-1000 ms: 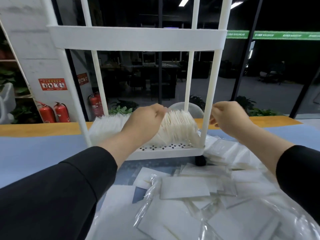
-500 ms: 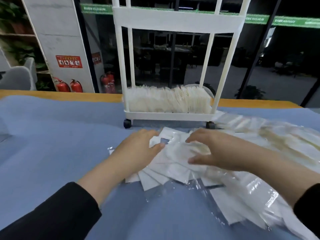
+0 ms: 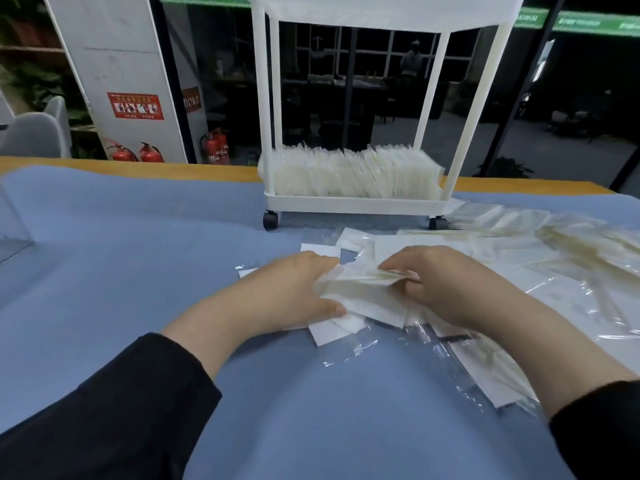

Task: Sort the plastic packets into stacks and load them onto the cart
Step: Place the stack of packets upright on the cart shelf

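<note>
Many packets [image 3: 356, 176] already stand on the cart [image 3: 353, 204] (bottom shelf), while left hand [image 3: 294, 292] and right hand [image 3: 446, 285] grip a bundle [image 3: 360, 289] among loose ones [image 3: 554, 244] strewn over the bench [image 3: 138, 237].

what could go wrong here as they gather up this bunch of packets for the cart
1. The bunch of packets is pinched between the left hand and right hand while fanned and uneven; slick plastic could slide out when lifted.
2. Loose packets lie under the right forearm, so a sleeve may drag them toward the table edge.
3. The cart's bottom shelf already looks packed with upright packets; forcing more in could tip the row.
</note>
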### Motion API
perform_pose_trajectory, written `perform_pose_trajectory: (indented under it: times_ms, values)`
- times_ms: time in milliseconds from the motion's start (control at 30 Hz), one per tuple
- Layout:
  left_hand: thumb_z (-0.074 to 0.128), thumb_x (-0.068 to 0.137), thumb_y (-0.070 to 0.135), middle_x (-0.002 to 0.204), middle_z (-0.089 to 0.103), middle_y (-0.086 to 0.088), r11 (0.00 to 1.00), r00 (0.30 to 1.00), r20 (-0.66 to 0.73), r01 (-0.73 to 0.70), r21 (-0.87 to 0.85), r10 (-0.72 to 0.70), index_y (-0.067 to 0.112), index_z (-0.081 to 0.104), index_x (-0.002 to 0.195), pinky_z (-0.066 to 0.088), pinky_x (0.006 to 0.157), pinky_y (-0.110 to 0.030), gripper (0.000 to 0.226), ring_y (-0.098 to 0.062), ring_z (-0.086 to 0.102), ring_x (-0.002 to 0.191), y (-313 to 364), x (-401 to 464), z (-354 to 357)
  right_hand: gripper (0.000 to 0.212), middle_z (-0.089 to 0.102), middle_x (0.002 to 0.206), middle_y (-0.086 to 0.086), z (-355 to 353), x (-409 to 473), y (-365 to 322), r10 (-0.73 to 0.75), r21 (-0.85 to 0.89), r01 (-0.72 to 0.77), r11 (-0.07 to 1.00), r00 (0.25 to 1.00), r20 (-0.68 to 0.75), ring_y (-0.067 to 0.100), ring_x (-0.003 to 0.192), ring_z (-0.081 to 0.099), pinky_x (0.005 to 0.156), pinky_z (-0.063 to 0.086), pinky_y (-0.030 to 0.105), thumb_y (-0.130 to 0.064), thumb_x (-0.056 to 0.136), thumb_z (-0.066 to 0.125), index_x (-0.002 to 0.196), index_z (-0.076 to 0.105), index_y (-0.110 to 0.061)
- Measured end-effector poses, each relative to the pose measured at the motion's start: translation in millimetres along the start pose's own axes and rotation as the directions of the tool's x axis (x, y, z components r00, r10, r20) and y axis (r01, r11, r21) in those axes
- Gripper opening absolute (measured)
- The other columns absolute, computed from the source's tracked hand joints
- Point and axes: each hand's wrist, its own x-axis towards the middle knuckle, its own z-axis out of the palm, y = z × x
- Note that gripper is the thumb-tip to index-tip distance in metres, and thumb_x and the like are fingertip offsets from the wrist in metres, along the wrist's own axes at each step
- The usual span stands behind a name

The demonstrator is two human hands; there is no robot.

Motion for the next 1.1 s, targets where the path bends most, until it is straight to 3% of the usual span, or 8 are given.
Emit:
perform_pose_trajectory:
  times_ms: [167, 367, 600, 667, 767, 900, 1000, 1100]
  values:
    - [0.059, 0.099, 0.037, 0.101, 0.065, 0.011, 0.998, 0.988, -0.152, -0.028, -0.063, 0.019, 0.032, 0.066, 0.101, 0.051, 0.087, -0.036, 0.008, -0.016, 0.059, 0.098, -1.0, 5.9, -5.0, 0.022, 0.067, 0.099, -0.011, 3.4, -0.5, 7.6, -0.020, 0.118, 0.038, 0.992, 0.988, -0.154, 0.013, 0.095, 0.060, 0.083, 0.048, 0.033, -0.018, 0.098, 0.053, 0.104, 0.071, -0.029]
    - [0.072, 0.093, 0.037, 0.083, 0.064, 0.019, 0.916, 0.922, -0.384, -0.116, -0.385, -0.044, 0.034, 0.064, 0.081, 0.053, 0.069, -0.040, 0.014, -0.011, 0.056, 0.067, 0.0, -0.3, -12.4, 0.011, 0.068, 0.086, -0.016, -1.5, -5.0, 9.9, -0.031, 0.305, 0.094, 0.948, 0.978, -0.205, 0.002, 0.080, 0.057, 0.073, 0.044, 0.018, -0.029, 0.092, 0.068, 0.096, 0.064, -0.039]
    - [0.074, 0.080, 0.061, 0.108, 0.061, 0.028, 0.932, 0.961, -0.276, -0.114, -0.343, 0.016, 0.054, 0.058, 0.118, 0.042, 0.079, -0.010, 0.041, 0.010, 0.053, 0.092, 15.4, 1.7, 2.7, 0.030, 0.066, 0.095, -0.020, 10.7, 2.5, -3.8, -0.145, 0.400, 0.232, 0.887, 0.961, -0.237, 0.002, 0.096, 0.062, 0.084, 0.052, 0.030, -0.027, 0.084, 0.077, 0.105, 0.063, -0.043]
    - [0.070, 0.090, 0.049, 0.086, 0.065, 0.016, 0.928, 0.954, -0.298, -0.116, -0.355, 0.005, 0.040, 0.068, 0.094, 0.043, 0.071, -0.022, 0.010, -0.001, 0.053, 0.076, 18.5, 5.4, 6.3, 0.028, 0.066, 0.098, -0.020, 13.0, 4.5, -1.1, -0.139, 0.396, 0.234, 0.888, 0.957, -0.254, 0.000, 0.098, 0.062, 0.086, 0.052, 0.030, -0.033, 0.082, 0.079, 0.102, 0.062, -0.043]
    - [0.071, 0.093, 0.033, 0.060, 0.042, 0.012, 0.875, 0.936, -0.350, -0.149, -0.462, -0.026, 0.024, 0.054, 0.065, 0.030, 0.058, -0.022, 0.034, -0.005, 0.037, 0.059, 13.1, 5.5, 4.5, 0.026, 0.067, 0.098, -0.024, 9.4, 3.7, 11.1, -0.042, 0.426, 0.167, 0.889, 0.957, -0.287, -0.006, 0.094, 0.060, 0.084, 0.050, 0.023, -0.038, 0.082, 0.079, 0.103, 0.064, -0.040]
    - [0.075, 0.089, 0.043, 0.092, 0.065, 0.019, 0.795, 0.918, -0.387, -0.173, -0.582, -0.083, 0.032, 0.063, 0.091, 0.046, 0.082, -0.020, 0.017, 0.003, 0.060, 0.088, 7.5, 3.4, -3.1, 0.020, 0.062, 0.077, -0.026, 8.6, 1.4, 10.4, 0.009, 0.602, 0.175, 0.779, 0.957, -0.291, -0.001, 0.060, 0.054, 0.059, 0.041, 0.013, -0.027, 0.087, 0.077, 0.097, 0.064, -0.038]
    - [0.068, 0.091, 0.049, 0.111, 0.059, 0.016, 0.805, 0.948, -0.299, -0.092, -0.586, -0.110, 0.048, 0.052, 0.109, 0.042, 0.073, -0.010, 0.024, 0.013, 0.055, 0.091, 14.4, 4.3, 5.5, 0.031, 0.058, 0.086, -0.039, 16.9, 2.8, 0.4, -0.089, 0.546, 0.168, 0.821, 0.982, -0.168, -0.006, 0.074, 0.057, 0.067, 0.044, 0.013, -0.032, 0.090, 0.073, 0.108, 0.054, -0.047]
    - [0.063, 0.094, 0.048, 0.115, 0.054, 0.018, 0.751, 0.940, -0.325, -0.136, -0.646, -0.108, 0.051, 0.042, 0.117, 0.042, 0.073, -0.007, 0.031, 0.011, 0.054, 0.092, 24.1, 5.8, 11.2, 0.041, 0.062, 0.101, -0.027, 21.0, 5.7, -2.6, -0.087, 0.547, 0.142, 0.825, 0.988, -0.126, 0.000, 0.086, 0.060, 0.082, 0.051, 0.027, -0.034, 0.089, 0.072, 0.112, 0.046, -0.054]
